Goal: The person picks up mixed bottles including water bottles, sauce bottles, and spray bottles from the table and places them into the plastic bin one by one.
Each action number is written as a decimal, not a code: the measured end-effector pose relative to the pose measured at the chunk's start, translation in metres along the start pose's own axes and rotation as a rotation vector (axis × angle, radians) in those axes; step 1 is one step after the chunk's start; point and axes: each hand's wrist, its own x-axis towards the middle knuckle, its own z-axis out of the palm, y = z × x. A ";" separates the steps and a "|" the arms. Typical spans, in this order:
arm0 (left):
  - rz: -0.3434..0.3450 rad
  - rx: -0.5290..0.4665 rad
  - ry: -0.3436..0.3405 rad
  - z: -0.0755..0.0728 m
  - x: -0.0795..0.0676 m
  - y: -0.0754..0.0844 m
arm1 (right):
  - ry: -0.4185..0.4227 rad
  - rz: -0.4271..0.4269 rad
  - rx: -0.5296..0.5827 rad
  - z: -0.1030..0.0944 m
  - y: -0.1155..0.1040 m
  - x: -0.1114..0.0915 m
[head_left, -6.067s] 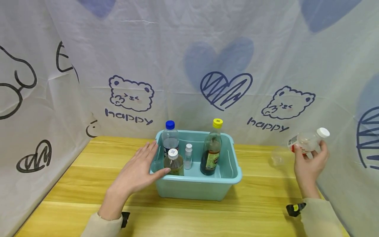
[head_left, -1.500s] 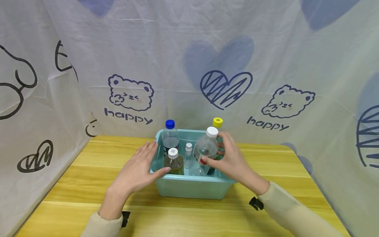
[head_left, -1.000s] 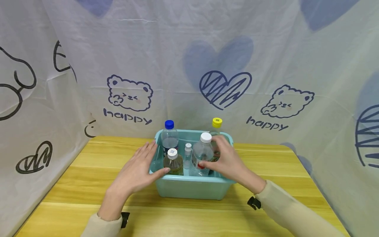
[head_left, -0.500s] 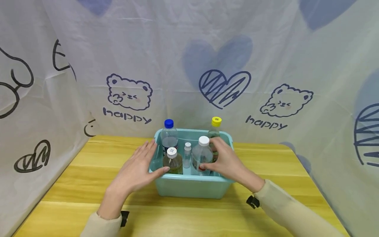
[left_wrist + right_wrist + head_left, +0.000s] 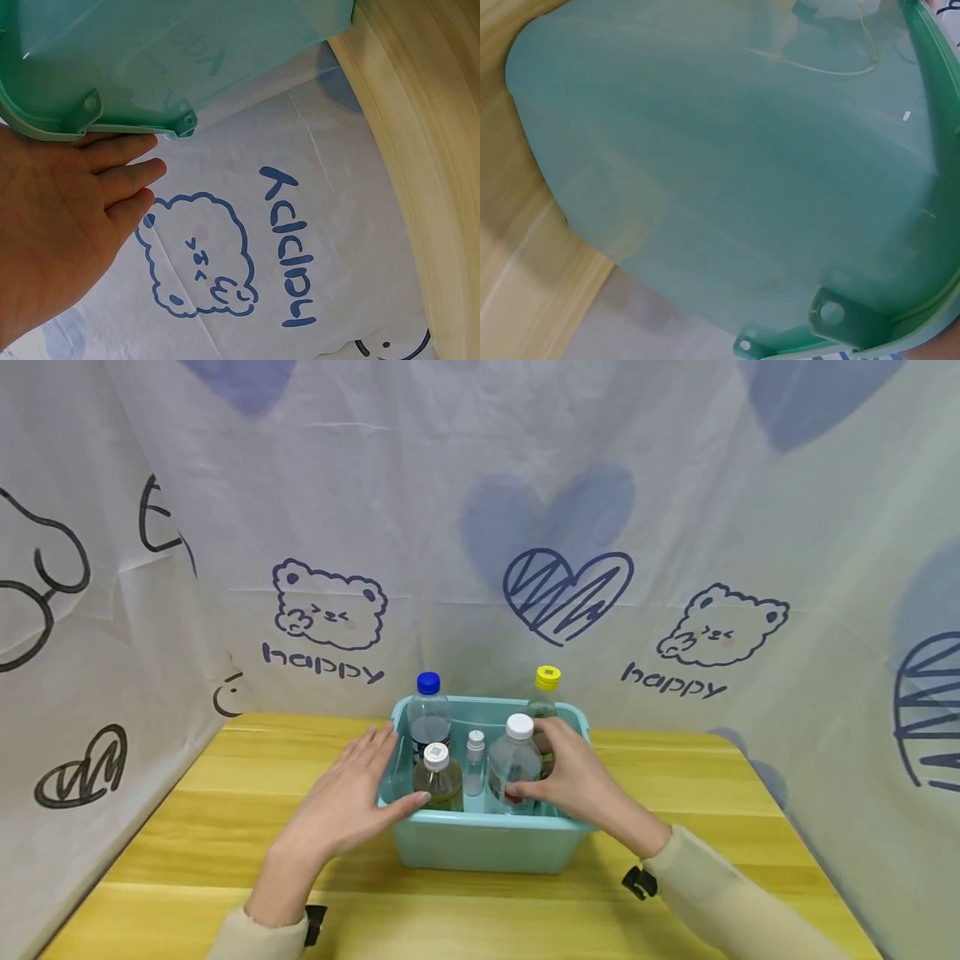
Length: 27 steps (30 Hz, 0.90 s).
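A clear plastic bottle with a white cap stands upright at the front right inside a light teal tub. My right hand reaches over the tub's right rim and grips this bottle, thumb in front and fingers behind. My left hand rests with straight fingers along the tub's left rim; the left wrist view shows those fingers against the rim's outer edge. Also in the tub are a blue-capped bottle, a white-capped bottle of brownish liquid, a small clear bottle and a yellow-capped bottle, partly hidden behind my right hand.
The tub stands on a yellow wooden table, near its back edge. A white cloth with blue hearts and bears hangs behind and along both sides. The tub's outer wall fills most of the right wrist view.
My right hand has brought the clear bottle from the table's right side into the tub and lowered it upright beside the small bottle. My left hand has stayed on the left rim.
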 end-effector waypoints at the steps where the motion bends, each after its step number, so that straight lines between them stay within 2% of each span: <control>1: 0.001 -0.002 0.000 0.000 0.000 0.000 | 0.004 0.002 -0.001 0.000 0.000 -0.001; 11: 0.009 0.016 0.009 -0.003 0.000 0.001 | 0.036 -0.004 -0.002 -0.003 -0.006 -0.003; 17: 0.021 0.038 0.020 -0.007 0.000 0.004 | 0.072 -0.003 0.035 -0.009 -0.007 -0.011; 22: 0.013 0.089 0.061 -0.017 -0.002 0.004 | 0.189 -0.060 0.007 -0.018 -0.008 -0.020; 27: -0.017 0.127 0.094 -0.025 -0.006 -0.001 | 0.365 -0.139 -0.115 -0.030 0.000 -0.030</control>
